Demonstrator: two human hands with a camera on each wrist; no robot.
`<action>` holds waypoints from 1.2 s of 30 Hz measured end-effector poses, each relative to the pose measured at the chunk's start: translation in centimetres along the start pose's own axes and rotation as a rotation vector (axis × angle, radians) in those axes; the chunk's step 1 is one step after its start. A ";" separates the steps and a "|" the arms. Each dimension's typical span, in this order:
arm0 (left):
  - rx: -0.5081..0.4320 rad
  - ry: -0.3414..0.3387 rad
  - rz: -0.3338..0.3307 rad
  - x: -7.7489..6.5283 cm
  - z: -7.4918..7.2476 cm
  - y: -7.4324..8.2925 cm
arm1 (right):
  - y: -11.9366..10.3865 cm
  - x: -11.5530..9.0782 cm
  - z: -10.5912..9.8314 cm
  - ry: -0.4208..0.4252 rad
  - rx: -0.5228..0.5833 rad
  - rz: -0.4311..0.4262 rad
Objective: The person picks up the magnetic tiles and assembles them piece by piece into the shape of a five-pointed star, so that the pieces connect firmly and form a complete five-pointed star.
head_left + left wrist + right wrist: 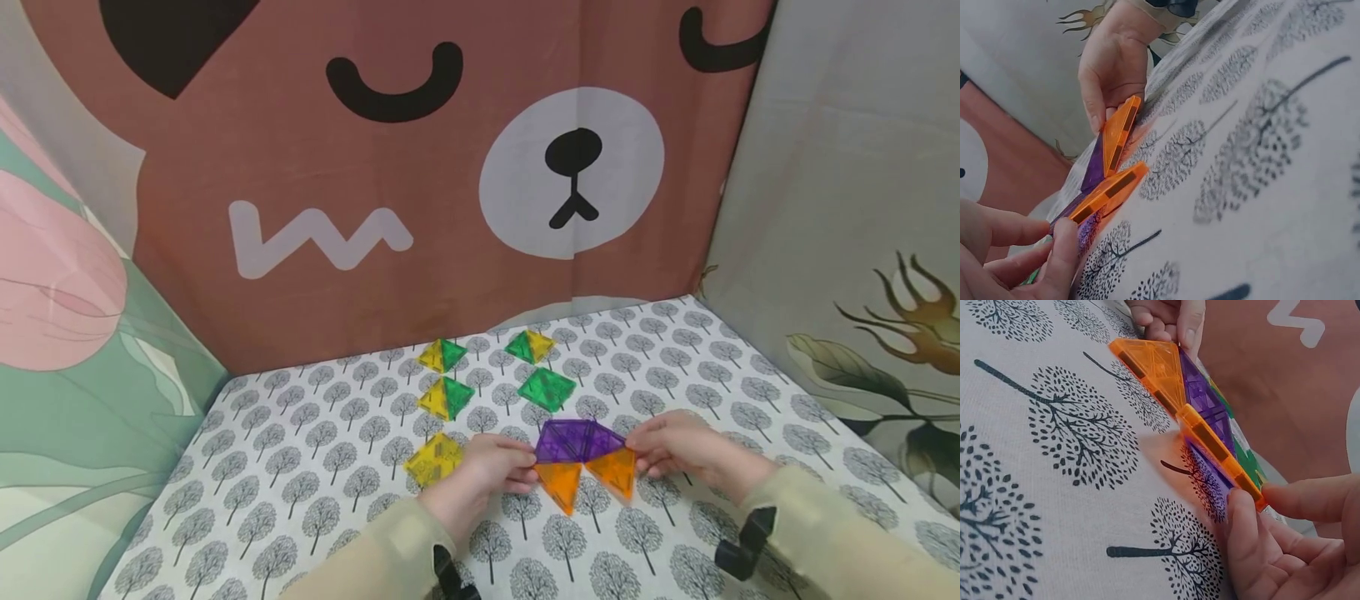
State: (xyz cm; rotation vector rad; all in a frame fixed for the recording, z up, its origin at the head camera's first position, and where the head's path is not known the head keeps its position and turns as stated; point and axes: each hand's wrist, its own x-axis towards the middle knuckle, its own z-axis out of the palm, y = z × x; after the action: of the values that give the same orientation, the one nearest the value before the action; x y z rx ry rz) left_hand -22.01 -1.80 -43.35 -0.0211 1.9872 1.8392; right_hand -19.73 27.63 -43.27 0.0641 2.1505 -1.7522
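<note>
Translucent triangular magnetic tiles make up a joined piece, with purple tiles [562, 442] along the far side and two orange tiles [561, 485] along the near side. My left hand [489, 468] pinches its left corner between thumb and fingers. At the opposite corner, my right hand [681, 446] pinches the piece where purple meets orange. Seen from the left wrist, the orange tiles [1121, 134] tilt at different angles, and a gap opens between their near tips. The right wrist view shows the piece close over the cloth, casting an orange tint there.
Left of the held piece lies a yellow tile shape [433, 458], partly behind my left hand. Farther back sit yellow-and-green shapes [446, 398] and a green one [547, 388]. A tree-print cloth [300, 492] covers the table, with a bear-patterned curtain [300, 308] behind.
</note>
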 end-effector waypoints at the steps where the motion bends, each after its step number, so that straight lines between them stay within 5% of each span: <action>1: 0.006 0.001 0.000 0.0 0.1 0.0 | 0.0 0.0 0.1 0.001 -0.005 0.004; 23: 0.039 0.002 0.013 0.2 0.3 -0.7 | -0.4 -0.1 0.9 0.032 -0.105 0.052; 36: -0.034 0.025 0.021 0.5 0.3 -0.9 | -0.6 -0.1 1.3 0.049 0.003 0.054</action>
State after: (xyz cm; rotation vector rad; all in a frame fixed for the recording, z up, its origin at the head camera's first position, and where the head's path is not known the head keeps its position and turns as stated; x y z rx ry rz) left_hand -22.14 -1.45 -44.39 -0.0334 1.9801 1.8942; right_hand -19.48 26.31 -42.87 0.1667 2.1598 -1.7410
